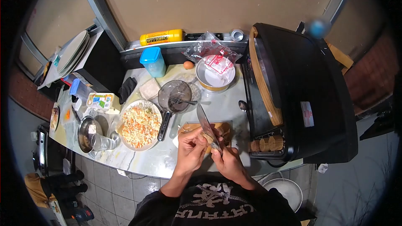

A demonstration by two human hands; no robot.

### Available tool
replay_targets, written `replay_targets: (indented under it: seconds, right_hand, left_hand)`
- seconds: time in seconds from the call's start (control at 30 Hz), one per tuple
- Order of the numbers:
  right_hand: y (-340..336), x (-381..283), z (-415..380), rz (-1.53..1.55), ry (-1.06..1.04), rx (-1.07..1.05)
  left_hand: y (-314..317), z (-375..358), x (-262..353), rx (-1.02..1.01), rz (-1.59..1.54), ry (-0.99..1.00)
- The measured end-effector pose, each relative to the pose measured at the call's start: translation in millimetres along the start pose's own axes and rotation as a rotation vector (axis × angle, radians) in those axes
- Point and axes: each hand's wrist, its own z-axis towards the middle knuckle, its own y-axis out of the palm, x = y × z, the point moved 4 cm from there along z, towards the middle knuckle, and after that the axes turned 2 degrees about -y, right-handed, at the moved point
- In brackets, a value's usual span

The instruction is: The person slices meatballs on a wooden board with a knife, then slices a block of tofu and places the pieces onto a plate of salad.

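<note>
My right hand (229, 161) is closed around a kitchen knife (204, 119), its blade pointing up and away from me. In my left hand (190, 150), a small pale-brown piece of food (206, 136) is pinched between the fingers, right against the blade; its kind I cannot tell. Both hands are close together over a cutting board (192, 126) that carries brownish pieces, partly hidden by the hands. Left of them, a dark-handled pan (175, 96) has a fork (183, 101) across it. A plate of diced vegetables and rice-like grains (140, 124) lies farther left.
A large black oven (310, 92) with a wooden handle bounds the right side. Behind the board are a white bowl (205, 79) with a plastic bag, an egg (188, 65) and a blue-lidded container (153, 62). A metal bowl (85, 136) and clear cup (102, 142) stand left.
</note>
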Motion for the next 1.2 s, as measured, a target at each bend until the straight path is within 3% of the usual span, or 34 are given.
replay_targets:
  seconds: [0.23, 0.5, 0.6, 0.67, 0.7, 0.8, 0.9, 1.0, 1.2]
  right_hand:
    - [-7.6, 6.7, -2.6, -0.091, 0.097, -0.186]
    - [-4.5, 14.9, 2.0, -0.054, 0.207, -0.240]
    - [-0.1, 17.8, -0.2, 0.007, 0.172, -0.200]
    - [1.8, 18.2, 2.1, 0.004, 0.111, -0.132]
    - [0.5, 17.0, 3.9, -0.002, 0.048, -0.066]
    - [1.5, 22.2, 2.7, 0.002, 0.116, -0.088]
    - [-3.6, 17.0, 8.6, -0.040, 0.161, -0.093]
    - [-2.9, 25.1, 4.7, -0.038, 0.157, -0.165]
    - [-9.0, 18.1, 9.9, -0.033, 0.191, -0.227]
  left_hand:
    - [-9.4, 16.6, 35.9, -0.157, 0.477, -0.048]
    - [-22.3, 29.1, 40.5, -0.260, 0.676, -0.154]
    - [-17.0, 27.7, 28.9, -0.248, 0.520, -0.148]
    - [-11.1, 25.2, 9.8, -0.058, 0.164, -0.059]
    - [-17.9, 17.7, -7.0, 0.007, 0.101, -0.064]
    - [-19.0, 6.9, -24.3, 0.117, -0.049, -0.085]
    - [-13.7, 10.7, -12.4, 0.154, 0.127, -0.010]
    - [-14.9, 18.5, 7.3, 0.111, 0.494, 0.053]
    - [-16.2, 32.8, 28.6, -0.021, 0.607, -0.045]
